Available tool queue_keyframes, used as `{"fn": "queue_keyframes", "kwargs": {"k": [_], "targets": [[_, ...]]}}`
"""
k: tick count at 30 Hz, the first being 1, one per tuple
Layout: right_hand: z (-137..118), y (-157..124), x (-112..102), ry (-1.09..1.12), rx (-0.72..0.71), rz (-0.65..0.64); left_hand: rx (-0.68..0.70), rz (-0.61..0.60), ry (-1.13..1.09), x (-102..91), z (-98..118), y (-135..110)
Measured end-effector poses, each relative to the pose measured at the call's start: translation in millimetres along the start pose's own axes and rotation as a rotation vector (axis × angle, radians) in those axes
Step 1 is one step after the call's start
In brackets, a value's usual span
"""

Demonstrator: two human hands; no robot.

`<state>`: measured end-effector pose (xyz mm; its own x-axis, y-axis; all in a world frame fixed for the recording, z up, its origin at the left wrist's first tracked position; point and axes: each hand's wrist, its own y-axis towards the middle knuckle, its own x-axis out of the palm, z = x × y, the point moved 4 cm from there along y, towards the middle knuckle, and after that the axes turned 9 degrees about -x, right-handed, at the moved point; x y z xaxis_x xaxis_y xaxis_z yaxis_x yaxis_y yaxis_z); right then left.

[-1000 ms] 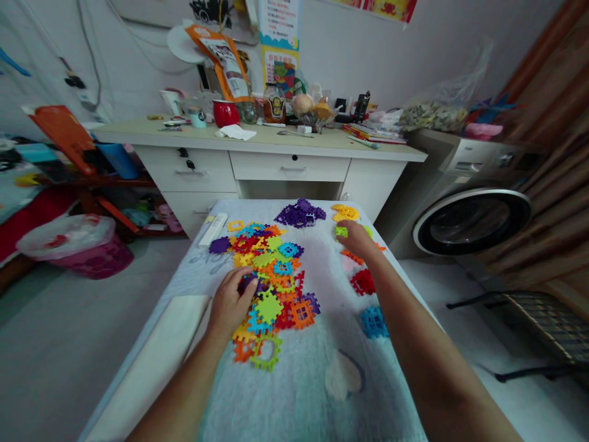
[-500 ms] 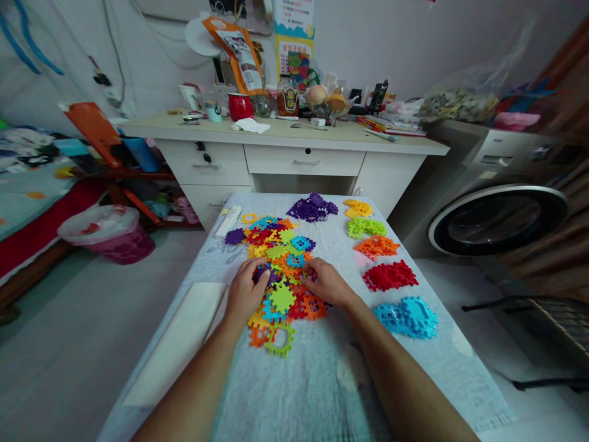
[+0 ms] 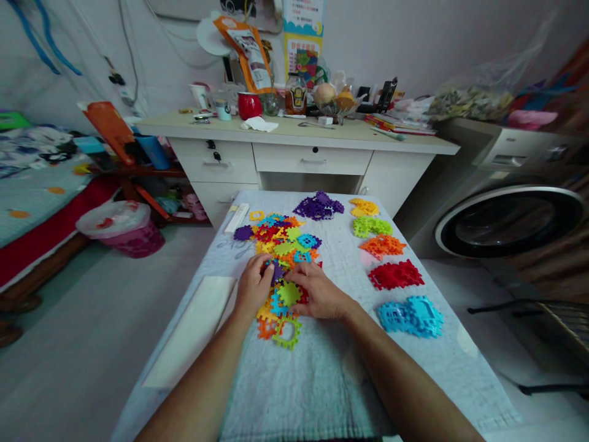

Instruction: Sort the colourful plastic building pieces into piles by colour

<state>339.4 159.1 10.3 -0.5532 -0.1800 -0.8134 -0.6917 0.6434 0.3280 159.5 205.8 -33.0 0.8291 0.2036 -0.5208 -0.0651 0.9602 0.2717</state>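
Observation:
A mixed heap of toothed plastic gear pieces in several colours lies on the cloth-covered table, under and around both hands. My left hand is at the heap's left side, its thumb and fingers closed around a purple gear piece. From the right, my right hand reaches over the heap. Its fingers point left near the purple piece and its thumb is apart from them; no piece shows in its grasp. A green gear piece lies just below the fingertips, and a green ring-shaped gear is at the near end.
Sorted piles line the right side: yellow, green, orange, red and blue. A purple pile sits at the far edge. A white board lies left. Beyond stands a cluttered desk.
My right hand has moved left and inward over the heap, covering orange and red pieces. My left hand stays at the purple piece. The whole view has shifted slightly.

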Motion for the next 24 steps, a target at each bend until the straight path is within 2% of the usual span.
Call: {"fn": "queue_keyframes", "kwargs": {"k": [5,17,20,24], "targets": [[-2.6,-0.1,4.6,-0.035,0.046,-0.054,-0.021,-0.001,0.003,-0.6,0.4,0.4],[7.8,-5.5,-10.7,0.047,0.089,0.175,-0.018,-0.013,-0.002,1.5,-3.6,1.7],[20.4,-8.8,-31.1,-0.024,0.146,0.233,-0.019,-0.015,0.007,2.0,-5.0,1.7],[52.8,-12.4,-81.0,-0.201,0.270,0.247,-0.021,-0.016,0.013,2.4,-4.5,2.0]]}}
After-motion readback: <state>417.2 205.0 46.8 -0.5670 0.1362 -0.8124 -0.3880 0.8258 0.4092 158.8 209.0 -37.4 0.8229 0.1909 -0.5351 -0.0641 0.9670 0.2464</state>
